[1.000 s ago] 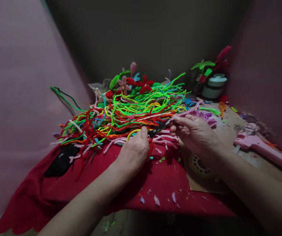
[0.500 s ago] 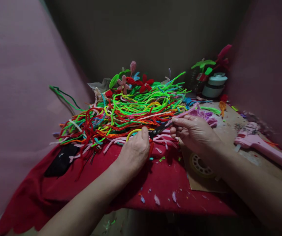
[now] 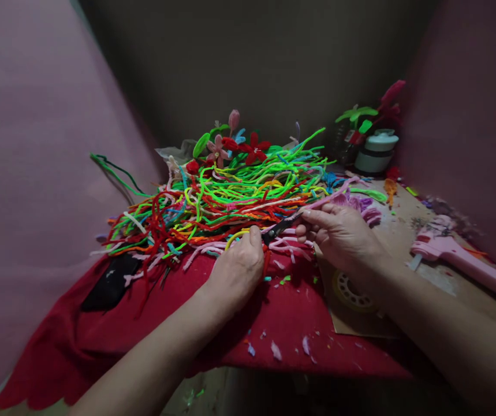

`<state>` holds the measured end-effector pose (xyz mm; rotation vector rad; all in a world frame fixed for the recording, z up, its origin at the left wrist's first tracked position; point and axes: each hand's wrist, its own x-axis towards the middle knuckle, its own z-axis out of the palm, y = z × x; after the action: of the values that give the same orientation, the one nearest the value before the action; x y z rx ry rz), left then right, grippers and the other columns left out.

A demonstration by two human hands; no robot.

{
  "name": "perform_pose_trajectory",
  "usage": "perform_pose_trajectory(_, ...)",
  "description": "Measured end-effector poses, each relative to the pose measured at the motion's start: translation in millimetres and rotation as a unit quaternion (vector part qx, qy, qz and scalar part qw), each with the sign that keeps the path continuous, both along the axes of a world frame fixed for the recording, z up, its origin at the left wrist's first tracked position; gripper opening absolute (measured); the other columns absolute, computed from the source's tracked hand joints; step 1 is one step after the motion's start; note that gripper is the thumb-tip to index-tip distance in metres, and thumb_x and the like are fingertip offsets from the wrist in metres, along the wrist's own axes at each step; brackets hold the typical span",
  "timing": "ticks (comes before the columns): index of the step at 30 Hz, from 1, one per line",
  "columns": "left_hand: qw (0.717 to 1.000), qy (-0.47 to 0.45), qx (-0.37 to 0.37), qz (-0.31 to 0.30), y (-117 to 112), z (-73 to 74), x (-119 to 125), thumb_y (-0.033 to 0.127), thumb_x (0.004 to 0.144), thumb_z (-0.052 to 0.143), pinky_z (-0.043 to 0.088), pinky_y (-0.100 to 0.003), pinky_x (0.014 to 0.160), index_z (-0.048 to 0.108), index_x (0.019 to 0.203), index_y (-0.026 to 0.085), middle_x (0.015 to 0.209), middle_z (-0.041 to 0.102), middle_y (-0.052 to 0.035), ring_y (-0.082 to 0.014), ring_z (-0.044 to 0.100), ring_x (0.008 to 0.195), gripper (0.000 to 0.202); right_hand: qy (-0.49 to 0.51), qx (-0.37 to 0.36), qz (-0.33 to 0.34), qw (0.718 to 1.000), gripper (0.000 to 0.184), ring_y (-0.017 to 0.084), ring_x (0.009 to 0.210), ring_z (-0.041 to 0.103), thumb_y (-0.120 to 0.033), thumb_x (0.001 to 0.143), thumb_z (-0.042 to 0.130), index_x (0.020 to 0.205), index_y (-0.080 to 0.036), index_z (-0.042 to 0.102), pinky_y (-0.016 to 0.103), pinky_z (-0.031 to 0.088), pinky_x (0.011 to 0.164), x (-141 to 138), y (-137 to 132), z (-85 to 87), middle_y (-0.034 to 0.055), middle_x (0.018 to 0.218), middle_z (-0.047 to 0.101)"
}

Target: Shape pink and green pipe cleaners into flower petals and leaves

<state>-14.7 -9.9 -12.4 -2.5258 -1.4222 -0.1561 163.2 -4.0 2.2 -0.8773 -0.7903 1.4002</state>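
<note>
My left hand (image 3: 239, 264) is closed around the handles of a pair of scissors (image 3: 276, 231), with red handle showing below the fist. Their dark blades point up and right, reaching the fingertips of my right hand (image 3: 340, 236). Between thumb and fingers, that hand pinches a pink-purple pipe cleaner (image 3: 322, 200), close to the blade tips. Whether the blades are around it, I cannot tell. Just behind the right hand lies a purple looped bundle (image 3: 364, 205). A large pile of pipe cleaners (image 3: 248, 188), mostly green, red and orange, spreads beyond both hands.
A pink glue gun (image 3: 459, 257) rests at the right on a board. Under my right forearm is a tape roll (image 3: 355, 292). Fuzzy flowers (image 3: 254, 148) stand behind the pile, near a lidded jar (image 3: 375, 151). Scraps dot the red cloth (image 3: 286, 323); a black object (image 3: 111, 283) lies left.
Both hands hold nearly the same pose on the scissors and the pipe cleaner. My right fingers have shifted very slightly left, and the whole view has moved a little.
</note>
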Motion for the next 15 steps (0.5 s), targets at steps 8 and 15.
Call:
perform_pose_trajectory(8, 0.999, -0.039, -0.008, -0.005, -1, 4.0, -5, 0.005, 0.08, 0.033, 0.049, -0.028, 0.06, 0.046, 0.101, 0.009, 0.077, 0.06, -0.0084, -0.0184, 0.061, 0.068, 0.025, -0.026, 0.026, 0.01, 0.999, 0.009, 0.01, 0.052, 0.058, -0.019, 0.067, 0.067, 0.066, -0.012, 0.062, 0.021, 0.047, 0.049, 3, 2, -4.4, 0.0042, 0.064, 0.064)
perform_pose_trajectory(15, 0.891, -0.453, -0.013, 0.028, 7, 22.9, -11, 0.022, 0.077, 0.053, 0.047, -0.026, 0.074, 0.042, 0.115, 0.017, 0.087, 0.061, -0.003, -0.0135, 0.06, 0.078, 0.041, -0.015, 0.011, 0.072, 0.997, 0.01, 0.01, 0.051, 0.058, -0.02, 0.066, 0.067, 0.067, -0.013, 0.06, 0.022, 0.047, 0.049, 1, -1, -5.5, 0.0043, 0.064, 0.064)
